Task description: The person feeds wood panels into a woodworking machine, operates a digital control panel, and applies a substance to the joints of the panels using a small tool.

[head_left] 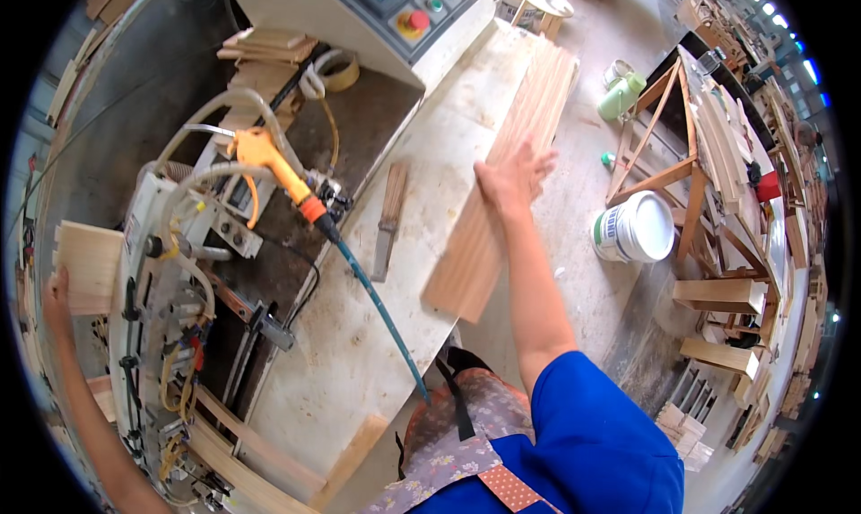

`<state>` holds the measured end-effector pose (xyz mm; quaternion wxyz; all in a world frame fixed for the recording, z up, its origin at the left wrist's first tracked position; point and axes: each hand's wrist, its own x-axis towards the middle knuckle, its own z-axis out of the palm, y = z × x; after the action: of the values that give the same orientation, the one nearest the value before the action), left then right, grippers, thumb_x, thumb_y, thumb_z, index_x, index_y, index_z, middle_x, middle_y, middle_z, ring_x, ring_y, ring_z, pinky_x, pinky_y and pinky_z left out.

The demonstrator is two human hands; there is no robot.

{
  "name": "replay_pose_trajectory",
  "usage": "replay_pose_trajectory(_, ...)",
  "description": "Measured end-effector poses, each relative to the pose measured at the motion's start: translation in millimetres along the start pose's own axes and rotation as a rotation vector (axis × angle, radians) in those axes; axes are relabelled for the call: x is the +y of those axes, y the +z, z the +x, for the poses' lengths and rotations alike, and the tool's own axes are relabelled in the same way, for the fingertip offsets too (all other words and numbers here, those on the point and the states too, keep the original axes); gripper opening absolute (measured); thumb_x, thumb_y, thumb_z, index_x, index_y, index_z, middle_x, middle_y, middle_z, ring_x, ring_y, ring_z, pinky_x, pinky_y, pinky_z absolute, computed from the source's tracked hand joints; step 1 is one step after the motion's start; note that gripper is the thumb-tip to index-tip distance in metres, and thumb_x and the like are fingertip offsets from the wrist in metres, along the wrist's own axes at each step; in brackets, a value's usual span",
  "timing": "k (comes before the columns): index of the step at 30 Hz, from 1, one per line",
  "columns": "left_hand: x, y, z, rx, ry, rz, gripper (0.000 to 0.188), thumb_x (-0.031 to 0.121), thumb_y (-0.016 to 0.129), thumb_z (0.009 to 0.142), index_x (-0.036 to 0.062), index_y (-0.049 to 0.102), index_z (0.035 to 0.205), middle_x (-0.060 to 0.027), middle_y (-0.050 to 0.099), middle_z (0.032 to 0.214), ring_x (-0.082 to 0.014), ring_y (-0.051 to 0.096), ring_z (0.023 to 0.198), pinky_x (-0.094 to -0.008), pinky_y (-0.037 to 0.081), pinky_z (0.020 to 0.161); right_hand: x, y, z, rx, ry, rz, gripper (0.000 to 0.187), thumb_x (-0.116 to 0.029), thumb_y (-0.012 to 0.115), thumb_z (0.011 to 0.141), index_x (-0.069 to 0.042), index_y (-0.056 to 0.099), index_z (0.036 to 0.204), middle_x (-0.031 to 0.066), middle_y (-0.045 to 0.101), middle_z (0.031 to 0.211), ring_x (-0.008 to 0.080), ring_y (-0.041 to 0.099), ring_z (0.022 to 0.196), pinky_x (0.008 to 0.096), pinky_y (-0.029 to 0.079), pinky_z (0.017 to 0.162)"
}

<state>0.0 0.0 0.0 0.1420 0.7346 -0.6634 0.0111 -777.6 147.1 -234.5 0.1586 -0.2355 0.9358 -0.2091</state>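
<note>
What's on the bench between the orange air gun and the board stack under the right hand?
Head view: a flat brush lies on the pale benchtop between the orange air gun and the board stack.

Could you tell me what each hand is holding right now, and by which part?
The left hand grips a wooden block at its lower left edge. The right hand lies flat on a stack of boards, near its middle; no grip shows.

The person's left hand (59,291) is half hidden behind a pale wooden block (90,265) at the dark fisheye rim. The right hand (513,175) covers part of the stacked boards (502,191). Distant shelves blur.
</note>
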Motion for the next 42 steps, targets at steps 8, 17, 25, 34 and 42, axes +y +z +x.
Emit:
replay_pose_trajectory(8,45,-20,14,0.085,0.037,0.164,0.051,0.046,0.059,0.09,-0.004,0.06,0.102,-0.0189,0.062,0.097,-0.0316,0.058,0.087,-0.0361,0.044,0.08,82,-45,15,-0.069,0.135,0.685,0.09,-0.02,0.08,0.067,0.005,0.031,0.138,0.0249,0.055,0.124,0.0284,0.059,0.107,0.0375,0.051,0.088)
replay_pose_trajectory(17,61,-2,0,0.567,0.205,-0.007,0.056,0.039,0.058,0.091,0.0001,0.048,0.13,-0.0179,0.052,0.13,-0.0292,0.049,0.12,-0.036,0.038,0.099,115,-160,-21,-0.183,-0.28,1.292,0.033,-0.016,0.07,0.084,0.003,0.061,0.11,0.0078,0.067,0.1,0.0137,0.063,0.086,0.0286,0.052,0.077)
replay_pose_trajectory(25,375,-18,-246,-0.209,0.668,-0.764,0.104,0.055,0.076,0.069,-0.0031,0.031,0.143,-0.0185,0.038,0.146,-0.0296,0.036,0.135,-0.0384,0.028,0.111,58,-171,-139,-0.624,-0.552,1.812,0.054,-0.037,0.074,0.08,-0.006,0.055,0.12,0.0062,0.062,0.115,0.0229,0.059,0.107,0.0419,0.045,0.095)
replay_pose_trajectory(34,385,34,-358,-0.17,0.709,-0.779,0.023,0.015,0.079,0.07,0.0056,0.066,0.087,-0.0129,0.065,0.076,-0.0334,0.063,0.069,-0.0377,0.049,0.058,47,-151,-255,-1.023,-0.563,1.85,0.06,-0.027,0.079,0.077,-0.007,0.051,0.126,0.0021,0.057,0.123,0.0193,0.049,0.118,0.0372,0.036,0.101)
replay_pose_trajectory(42,321,50,-399,0.103,0.898,-0.645,0.014,0.007,0.071,0.074,0.0061,0.067,0.087,-0.0117,0.067,0.079,-0.0298,0.066,0.072,-0.037,0.052,0.061,163,-245,-213,-1.075,-0.672,2.153,0.054,-0.021,0.075,0.073,-0.007,0.055,0.121,0.0052,0.056,0.123,0.0229,0.047,0.116,0.0428,0.032,0.106)
